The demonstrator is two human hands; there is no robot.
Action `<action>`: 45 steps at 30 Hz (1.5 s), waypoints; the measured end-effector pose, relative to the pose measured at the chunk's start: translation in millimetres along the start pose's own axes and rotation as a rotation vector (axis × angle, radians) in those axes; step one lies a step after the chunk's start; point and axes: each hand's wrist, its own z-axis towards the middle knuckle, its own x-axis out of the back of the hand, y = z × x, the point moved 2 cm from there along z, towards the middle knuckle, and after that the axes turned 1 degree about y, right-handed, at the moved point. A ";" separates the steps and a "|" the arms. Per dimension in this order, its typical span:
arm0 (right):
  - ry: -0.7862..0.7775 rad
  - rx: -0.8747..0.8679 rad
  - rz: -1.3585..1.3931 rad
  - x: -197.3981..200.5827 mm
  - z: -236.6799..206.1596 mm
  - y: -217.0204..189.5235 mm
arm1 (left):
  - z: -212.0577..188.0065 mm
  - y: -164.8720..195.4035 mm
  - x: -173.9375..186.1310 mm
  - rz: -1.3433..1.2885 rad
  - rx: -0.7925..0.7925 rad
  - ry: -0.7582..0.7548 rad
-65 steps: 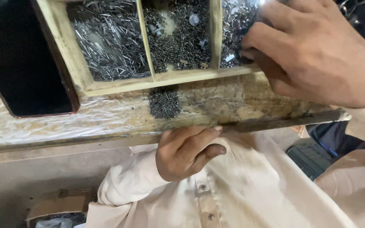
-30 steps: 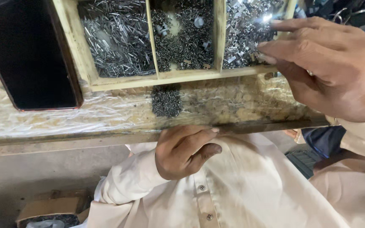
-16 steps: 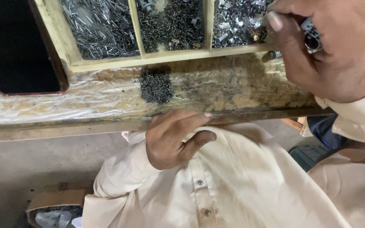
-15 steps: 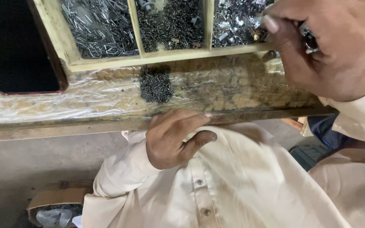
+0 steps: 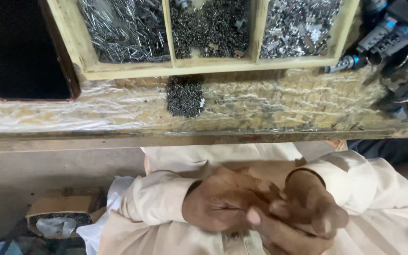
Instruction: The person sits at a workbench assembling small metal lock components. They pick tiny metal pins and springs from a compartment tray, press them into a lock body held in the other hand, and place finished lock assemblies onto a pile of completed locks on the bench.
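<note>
Below bench edge: 2 hands (image 5: 265, 210) pressed together; wooden tray (image 5: 204, 66), 3 compartments.

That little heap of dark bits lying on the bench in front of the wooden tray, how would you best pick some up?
Pinch from straight above at the top of the heap of dark bits. It lies loose and low on the plastic-covered bench, with the wooden tray close behind it, so only fingertips closing from above or the near side get in.
</note>
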 end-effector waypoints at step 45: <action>-0.758 -0.607 -0.114 10.2 15.5 106.5 | -8.2 28.7 34.1 0.645 -0.145 0.400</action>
